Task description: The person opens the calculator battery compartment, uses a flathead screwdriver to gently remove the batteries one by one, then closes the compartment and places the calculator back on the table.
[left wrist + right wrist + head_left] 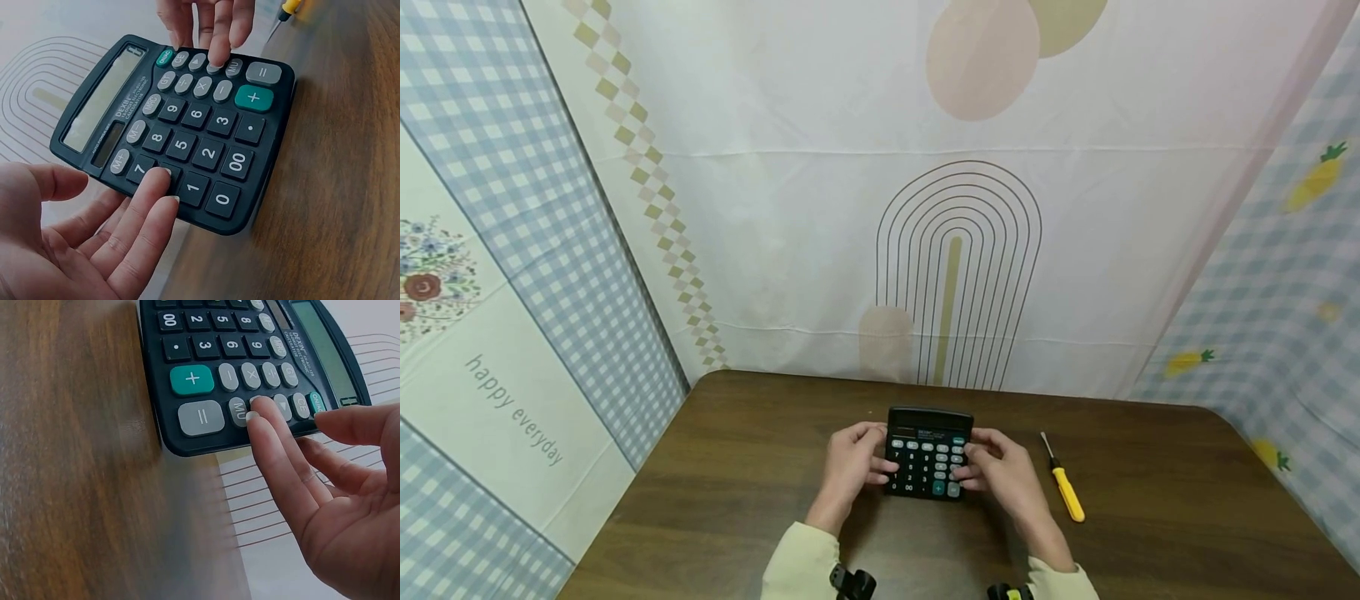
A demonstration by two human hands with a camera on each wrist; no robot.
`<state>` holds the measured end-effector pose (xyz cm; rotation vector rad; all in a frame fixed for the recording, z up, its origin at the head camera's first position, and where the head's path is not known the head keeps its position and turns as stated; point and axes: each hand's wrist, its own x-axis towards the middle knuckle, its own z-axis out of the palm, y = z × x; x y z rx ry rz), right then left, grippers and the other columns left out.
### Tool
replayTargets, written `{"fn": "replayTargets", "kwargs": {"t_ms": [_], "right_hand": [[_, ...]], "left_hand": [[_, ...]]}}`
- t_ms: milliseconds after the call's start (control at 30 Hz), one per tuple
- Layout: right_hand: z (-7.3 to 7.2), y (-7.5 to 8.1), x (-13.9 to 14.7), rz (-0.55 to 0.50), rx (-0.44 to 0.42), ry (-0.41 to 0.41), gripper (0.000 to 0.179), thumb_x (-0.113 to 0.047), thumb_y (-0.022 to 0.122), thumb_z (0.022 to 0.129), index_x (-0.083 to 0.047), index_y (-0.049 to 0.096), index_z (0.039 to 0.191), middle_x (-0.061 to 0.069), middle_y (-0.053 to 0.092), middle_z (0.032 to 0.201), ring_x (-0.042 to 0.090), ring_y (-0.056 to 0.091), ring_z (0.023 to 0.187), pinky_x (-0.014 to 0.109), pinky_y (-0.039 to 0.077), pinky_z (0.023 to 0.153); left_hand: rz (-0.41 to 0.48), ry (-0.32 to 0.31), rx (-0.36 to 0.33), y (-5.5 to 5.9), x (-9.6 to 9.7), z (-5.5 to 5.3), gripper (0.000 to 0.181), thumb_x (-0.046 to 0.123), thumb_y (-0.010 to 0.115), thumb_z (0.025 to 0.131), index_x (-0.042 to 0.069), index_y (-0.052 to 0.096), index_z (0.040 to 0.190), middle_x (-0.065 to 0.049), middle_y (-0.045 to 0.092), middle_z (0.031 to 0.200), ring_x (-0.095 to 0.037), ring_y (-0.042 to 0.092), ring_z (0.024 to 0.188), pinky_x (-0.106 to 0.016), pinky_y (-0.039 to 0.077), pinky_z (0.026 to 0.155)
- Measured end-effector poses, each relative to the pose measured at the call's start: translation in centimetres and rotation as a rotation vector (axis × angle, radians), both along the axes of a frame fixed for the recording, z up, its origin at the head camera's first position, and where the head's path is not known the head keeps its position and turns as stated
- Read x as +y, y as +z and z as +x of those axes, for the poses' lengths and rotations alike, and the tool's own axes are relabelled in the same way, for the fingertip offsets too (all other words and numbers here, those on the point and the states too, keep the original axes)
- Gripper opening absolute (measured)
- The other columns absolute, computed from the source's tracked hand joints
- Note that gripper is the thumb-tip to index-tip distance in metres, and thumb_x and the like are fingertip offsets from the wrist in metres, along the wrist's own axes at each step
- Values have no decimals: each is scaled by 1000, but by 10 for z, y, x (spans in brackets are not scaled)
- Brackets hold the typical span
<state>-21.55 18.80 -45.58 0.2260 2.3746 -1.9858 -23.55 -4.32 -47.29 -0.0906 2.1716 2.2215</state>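
A black calculator [917, 467] with grey, black and two green keys is held tilted up at the middle of the table, its keys facing me. My left hand [852, 462] holds its left edge; in the left wrist view two fingertips [159, 209] lie over the keys by the 7 and 1, other fingers pass behind, and the thumb stands apart. On the opposite edge, my right hand [1009, 475] has two fingers [272, 434] over the keys beside MU, with another finger behind the edge. The calculator's display [325, 353] shows a digit at one end.
To the right of my right hand lies a screwdriver [1066, 492] with a yellow handle, its tip pointing away. The brown wooden table [737, 483] ends at a white patterned cloth [790, 250] behind it. Checked cloths hang at both sides.
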Motion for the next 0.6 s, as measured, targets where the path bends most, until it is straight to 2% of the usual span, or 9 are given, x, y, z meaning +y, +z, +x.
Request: {"fn": "replayTargets", "kwargs": {"t_ms": [200, 600], "right_hand": [[0, 1, 1, -9, 14, 7, 42, -9, 59, 107, 8, 54, 146, 20, 68, 115, 31, 77, 91, 37, 64, 74], [1, 2, 1, -58, 31, 26, 41, -4, 52, 109, 9, 51, 147, 25, 63, 125, 32, 77, 98, 40, 63, 83]], "left_hand": [[23, -5, 6, 1, -1, -1, 34, 15, 57, 106, -3, 72, 128, -22, 68, 135, -25, 78, 72, -32, 63, 62], [81, -11, 36, 3, -1, 0, 34, 14, 53, 109, -7, 71, 129, -23, 68, 131, -30, 79, 79, -35, 64, 66]]}}
